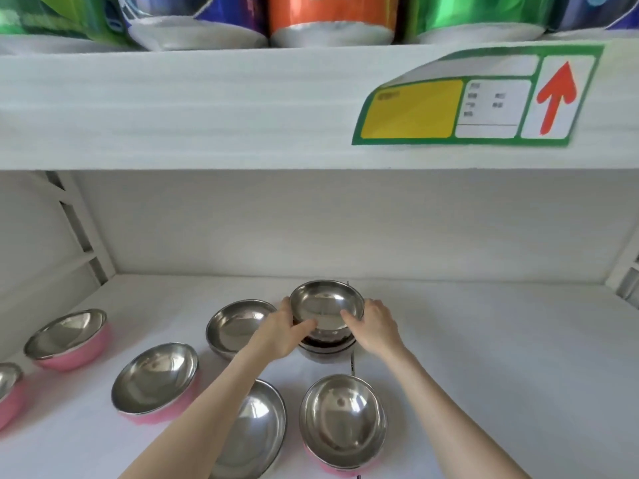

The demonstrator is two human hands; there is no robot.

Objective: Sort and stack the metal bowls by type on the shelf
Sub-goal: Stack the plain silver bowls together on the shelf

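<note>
Head view: both hands hold 1 plain steel bowl (326, 304) at mid-shelf, above a stack of plain bowls (326, 347) that sits on the white shelf (484, 357). Left hand (280, 331) grips the bowl's left rim, thumb over the near edge into the bowl, other fingers (285, 302) wrapped round the outside. Right hand (375, 326) grips the right rim the same way, thumb inside, fingers behind the far side. Both sets of fingers closed on the bowl. The bowl tilts slightly toward the camera; whether it touches the stack, cannot tell.

Just left of the stack, 1 more plain bowl (238, 328), partly behind the left wrist. Near front: pink-sided bowl (342, 421) under the right forearm, steel bowl (256, 430) beneath the left forearm. Further left, 3 pink-sided bowls: (155, 382), (67, 338), and 1 cut off by the frame edge (8, 392). Upper shelf edge carries a green-yellow label (477, 98) with a red arrow; coloured packages (332, 19) above.
</note>
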